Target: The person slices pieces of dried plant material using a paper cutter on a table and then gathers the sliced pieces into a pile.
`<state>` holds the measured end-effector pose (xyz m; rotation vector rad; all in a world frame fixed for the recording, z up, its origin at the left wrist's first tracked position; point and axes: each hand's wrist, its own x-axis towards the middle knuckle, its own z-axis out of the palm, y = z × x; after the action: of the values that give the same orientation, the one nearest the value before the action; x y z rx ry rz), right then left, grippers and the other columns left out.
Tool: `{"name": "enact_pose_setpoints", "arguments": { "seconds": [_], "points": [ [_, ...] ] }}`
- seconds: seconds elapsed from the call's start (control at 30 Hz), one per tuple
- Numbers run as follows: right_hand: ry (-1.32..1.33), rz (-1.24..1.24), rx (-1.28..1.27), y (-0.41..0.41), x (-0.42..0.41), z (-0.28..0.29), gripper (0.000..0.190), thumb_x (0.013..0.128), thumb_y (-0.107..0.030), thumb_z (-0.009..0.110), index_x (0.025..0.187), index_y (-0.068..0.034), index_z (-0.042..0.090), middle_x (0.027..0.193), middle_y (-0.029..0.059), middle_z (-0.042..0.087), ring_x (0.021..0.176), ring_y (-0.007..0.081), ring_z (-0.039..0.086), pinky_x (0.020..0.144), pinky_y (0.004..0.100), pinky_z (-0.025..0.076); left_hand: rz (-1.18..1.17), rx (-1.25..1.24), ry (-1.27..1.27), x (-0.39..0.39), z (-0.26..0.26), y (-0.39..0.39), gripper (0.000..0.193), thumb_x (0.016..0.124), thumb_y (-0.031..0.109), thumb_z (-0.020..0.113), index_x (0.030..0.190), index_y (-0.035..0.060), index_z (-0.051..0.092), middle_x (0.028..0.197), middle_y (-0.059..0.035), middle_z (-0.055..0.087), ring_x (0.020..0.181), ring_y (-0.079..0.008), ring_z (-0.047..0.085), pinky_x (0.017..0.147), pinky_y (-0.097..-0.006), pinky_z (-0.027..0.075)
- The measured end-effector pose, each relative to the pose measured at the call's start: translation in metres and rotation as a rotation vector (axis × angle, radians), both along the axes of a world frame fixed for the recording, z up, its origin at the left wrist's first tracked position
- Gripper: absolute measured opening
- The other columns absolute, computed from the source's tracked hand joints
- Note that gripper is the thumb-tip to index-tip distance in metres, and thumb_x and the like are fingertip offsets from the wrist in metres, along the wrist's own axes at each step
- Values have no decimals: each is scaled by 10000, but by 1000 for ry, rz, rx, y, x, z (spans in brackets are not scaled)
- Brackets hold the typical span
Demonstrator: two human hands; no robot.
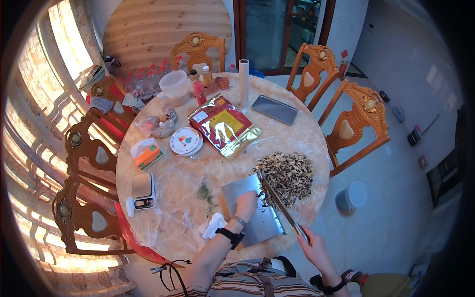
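Observation:
My right hand [315, 243] grips the handle of a long kitchen knife [277, 198]. Its blade stands edge-down along the right side of a metal cutting board [246, 222]. Over the board, my left hand [248, 204] is curled, its fingertips by small dark pieces [264, 200] next to the blade; whether it pinches any is hidden. Just beyond the knife, a heap of sliced brown-and-cream pieces [287, 178], which look like dried mushrooms, spreads on the plastic-covered round table [174, 219]. A crumpled white tissue [215, 225] lies left of the board.
Green crumbs [205, 193], a kitchen scale [143, 191], a tissue pack [147, 156] and stacked plates [186, 141] are on the left. Farther back are a red-gold foil bag [224, 126], a metal tray [274, 109], an upright roll [243, 83] and a plastic tub [175, 89]. Carved chairs [356, 118] surround the table.

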<state>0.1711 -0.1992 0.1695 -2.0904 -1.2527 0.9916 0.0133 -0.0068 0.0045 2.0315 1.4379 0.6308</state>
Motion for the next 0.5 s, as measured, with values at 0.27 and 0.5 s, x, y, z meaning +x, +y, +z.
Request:
{"name": "enact_pose_setpoints", "arguments": {
  "seconds": [0.27,0.5],
  "points": [
    [-64,1,33,2,-4,-3,342,830,-222,535,1106,-19,546,625,208,561,580,336,595,519,377,436,-244,92,121,17,4,9,89,723,28,501,772,-1,569,778,-181,592,755,-357,583,663,-437,476],
    [-11,-76,193,-38,-6,-111,310,867,-156,499,1156,-49,534,598,133,515,497,138,493,472,279,376,-271,139,135,14,-1,9,109,718,19,508,797,17,583,770,-168,585,766,-337,585,673,-423,478]
  ]
}}
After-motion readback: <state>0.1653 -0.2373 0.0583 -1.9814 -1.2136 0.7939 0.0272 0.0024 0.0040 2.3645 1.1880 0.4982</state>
